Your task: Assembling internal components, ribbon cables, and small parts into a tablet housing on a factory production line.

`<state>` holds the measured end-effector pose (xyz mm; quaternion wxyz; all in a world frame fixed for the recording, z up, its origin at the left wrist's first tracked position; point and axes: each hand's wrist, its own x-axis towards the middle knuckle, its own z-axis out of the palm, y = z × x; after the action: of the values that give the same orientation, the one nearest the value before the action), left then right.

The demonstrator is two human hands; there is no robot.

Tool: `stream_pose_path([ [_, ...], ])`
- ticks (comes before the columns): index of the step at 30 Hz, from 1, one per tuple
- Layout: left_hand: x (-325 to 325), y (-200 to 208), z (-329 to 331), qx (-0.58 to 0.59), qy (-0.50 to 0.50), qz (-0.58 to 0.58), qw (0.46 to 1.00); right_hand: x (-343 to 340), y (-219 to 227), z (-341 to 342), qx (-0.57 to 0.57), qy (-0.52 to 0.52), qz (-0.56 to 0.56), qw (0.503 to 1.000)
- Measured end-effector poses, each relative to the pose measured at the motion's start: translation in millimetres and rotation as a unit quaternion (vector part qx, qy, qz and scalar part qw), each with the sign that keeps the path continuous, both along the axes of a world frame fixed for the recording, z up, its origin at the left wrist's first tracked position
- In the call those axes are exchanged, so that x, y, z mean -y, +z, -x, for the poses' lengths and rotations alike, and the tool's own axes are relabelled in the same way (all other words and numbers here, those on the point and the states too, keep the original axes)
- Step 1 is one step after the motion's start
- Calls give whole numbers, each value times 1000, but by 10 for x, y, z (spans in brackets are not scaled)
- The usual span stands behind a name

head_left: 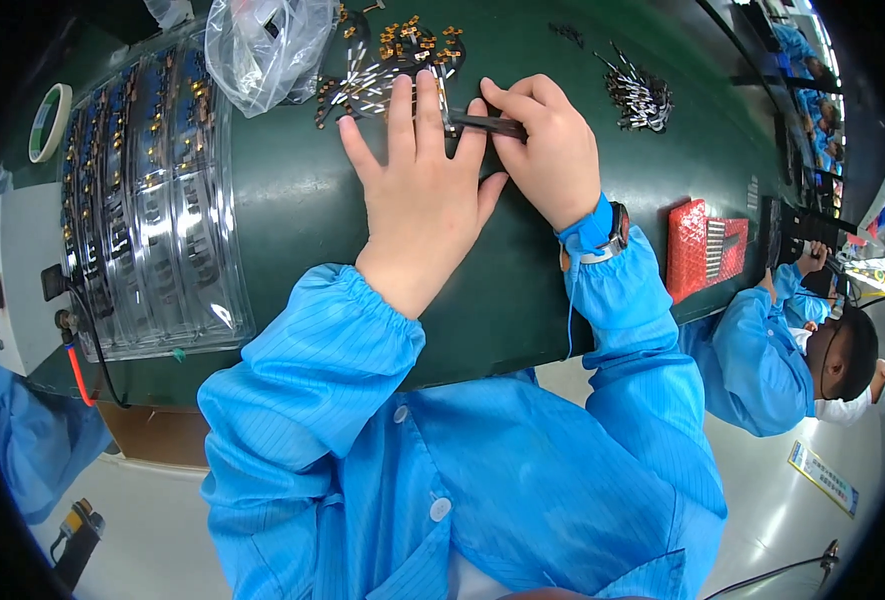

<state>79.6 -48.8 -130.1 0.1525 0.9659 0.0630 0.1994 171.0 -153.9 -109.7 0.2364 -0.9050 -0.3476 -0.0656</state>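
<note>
My left hand [417, 195] lies with its fingers spread, fingertips by a pile of small flex-cable parts [367, 88] with silver and gold-coloured ends. Between the thumb and fingers of my right hand [552, 150] is a slim pair of black tweezers [502, 126]. Their tip points left, beside my left index finger and a small silver part [443, 95]. My left fingers partly cover the pile's near side, so I cannot make out whether the tip grips anything.
Clear plastic trays [152, 230] of small parts stand at left, beside a tape roll [50, 123] and a grey box [24, 270]. A clear plastic bag [267, 55] lies behind. Rightward are another parts pile [640, 95], red bubble wrap [684, 250] and a seated co-worker [762, 345].
</note>
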Motion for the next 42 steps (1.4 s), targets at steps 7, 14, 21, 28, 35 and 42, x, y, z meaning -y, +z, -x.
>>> stream_pose_path([
  [7, -12, 19, 12, -5, -1, 10, 1000, 54, 18, -158, -68, -53, -156, 984],
  [14, -13, 23, 4, -6, -2, 10, 1000, 27, -28, -264, -28, -5, -119, 993],
  [21, -13, -12, -2, -4, -1, -1, 1000, -42, -26, -221, -1, 7, -75, 997],
  [28, -56, 68, 3, 19, -27, -14, 999, -30, -29, -195, 42, 2, -47, 998],
  [35, -124, 55, -26, 31, -60, -38, 997, 174, 140, -478, -84, 12, -95, 992],
  [42, -125, 62, -34, 28, -51, -51, 997, 282, 333, -569, -126, 25, -88, 988],
])
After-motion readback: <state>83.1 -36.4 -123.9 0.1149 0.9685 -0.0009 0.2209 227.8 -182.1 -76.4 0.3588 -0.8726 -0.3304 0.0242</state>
